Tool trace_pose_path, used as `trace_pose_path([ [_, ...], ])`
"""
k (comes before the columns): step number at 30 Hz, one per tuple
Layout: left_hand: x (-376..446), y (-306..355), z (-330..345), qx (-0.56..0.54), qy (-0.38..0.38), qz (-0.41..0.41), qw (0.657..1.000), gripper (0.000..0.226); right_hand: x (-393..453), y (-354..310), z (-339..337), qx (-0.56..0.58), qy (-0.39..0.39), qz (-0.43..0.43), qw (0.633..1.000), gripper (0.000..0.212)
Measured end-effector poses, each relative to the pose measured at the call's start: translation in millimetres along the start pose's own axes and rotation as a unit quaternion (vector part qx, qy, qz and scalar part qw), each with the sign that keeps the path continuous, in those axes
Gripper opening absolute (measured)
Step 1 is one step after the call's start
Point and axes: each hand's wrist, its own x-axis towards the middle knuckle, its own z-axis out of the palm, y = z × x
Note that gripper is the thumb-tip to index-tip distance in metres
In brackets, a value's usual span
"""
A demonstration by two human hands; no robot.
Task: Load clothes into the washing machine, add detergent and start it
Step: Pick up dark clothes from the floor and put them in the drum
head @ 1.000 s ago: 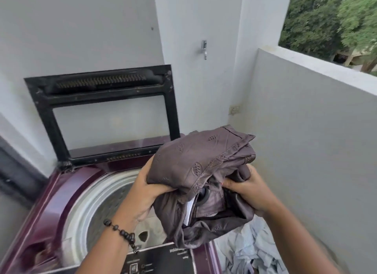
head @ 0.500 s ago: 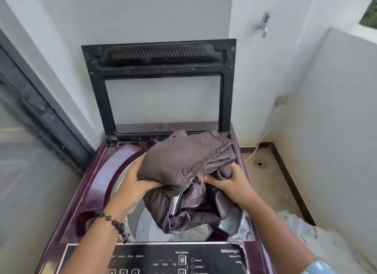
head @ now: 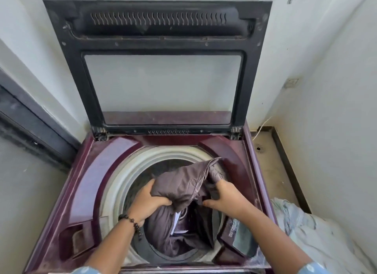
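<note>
A maroon top-loading washing machine (head: 85,184) stands below me with its black-framed glass lid (head: 159,39) raised upright against the wall. A bunched brown-grey garment (head: 183,184) hangs over the round drum opening (head: 122,171), its lower part reaching down into the drum. My left hand (head: 146,202), with a dark bead bracelet on the wrist, grips the garment's left side. My right hand (head: 226,200) grips its right side. No detergent is in view.
A heap of pale blue-white clothes (head: 310,233) lies to the right of the machine. White walls close in behind and on the right. A dark door frame (head: 30,126) runs along the left. A floor drain (head: 258,148) shows at the back right.
Both hands have carried the garment left and down, from beside the machine to over the drum, and its lower part now hangs inside. My view has swung down onto the machine.
</note>
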Motion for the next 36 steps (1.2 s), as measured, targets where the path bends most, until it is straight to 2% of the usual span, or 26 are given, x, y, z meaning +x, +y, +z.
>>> trace_pose_path([
  [4,33,-19,21,0.036,-0.003,-0.054,0.998,0.072,9,9,9,-0.03,-0.053,0.025,0.998,0.058],
  [7,53,-30,36,0.032,-0.028,-0.086,0.995,0.069,12,9,12,-0.05,-0.063,0.025,0.996,0.058],
  [10,89,-63,52,0.027,-0.046,-0.116,0.992,0.091,15,14,16,-0.069,-0.059,0.027,0.995,0.057],
  [13,69,-36,68,-0.025,-0.095,-0.178,0.979,0.072,14,17,20,-0.087,-0.05,0.018,0.995,0.056],
  [16,60,-29,77,-0.041,-0.139,-0.213,0.966,0.081,14,17,24,-0.123,-0.057,0.02,0.991,0.056],
  [20,61,-35,76,0.0,-0.141,-0.181,0.973,0.089,14,16,25,-0.168,-0.062,0.02,0.984,0.056],
  [23,60,-36,76,0.072,-0.143,-0.137,0.977,0.082,14,14,25,-0.181,-0.066,0.021,0.981,0.057],
  [30,48,-22,80,0.209,-0.133,-0.04,0.968,0.083,13,12,25,-0.231,-0.067,0.014,0.971,0.059],
  [33,36,-16,85,0.249,-0.116,-0.004,0.961,0.087,9,11,28,-0.278,-0.048,-0.004,0.959,0.054],
  [36,21,-10,88,0.294,-0.092,0.038,0.951,0.082,6,10,32,-0.332,-0.015,-0.025,0.943,0.056],
])
